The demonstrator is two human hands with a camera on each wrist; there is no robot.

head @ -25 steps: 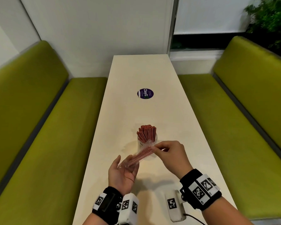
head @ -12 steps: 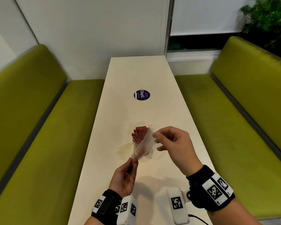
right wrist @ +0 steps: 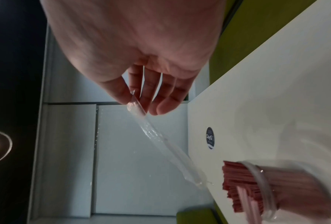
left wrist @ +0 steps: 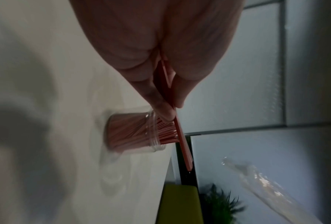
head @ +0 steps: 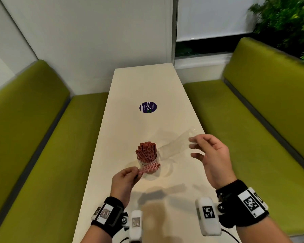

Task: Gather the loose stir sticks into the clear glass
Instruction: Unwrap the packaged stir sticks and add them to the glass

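A clear glass (head: 140,162) stands mid-table, packed with upright red stir sticks (head: 146,151). My left hand (head: 136,172) pinches one end of a small bundle of loose red sticks (head: 150,168), which lies level in front of the glass. In the left wrist view the bundle (left wrist: 181,136) runs out past my fingertips, with the glass (left wrist: 134,130) behind it. My right hand (head: 191,143), raised to the right of the glass, pinches an empty clear plastic sleeve (head: 174,146) between thumb and forefinger. The sleeve (right wrist: 151,133) hangs down toward the glass (right wrist: 264,189).
The long cream table (head: 147,81) carries a round purple sticker (head: 148,107) farther out. Green benches (head: 42,155) run along both sides. A white wall and a window with plants (head: 288,20) close the far end.
My right hand has drawn the clear sleeve off the bundle and swung it up and to the right. My left hand keeps the bared sticks and has lowered them level near the glass.
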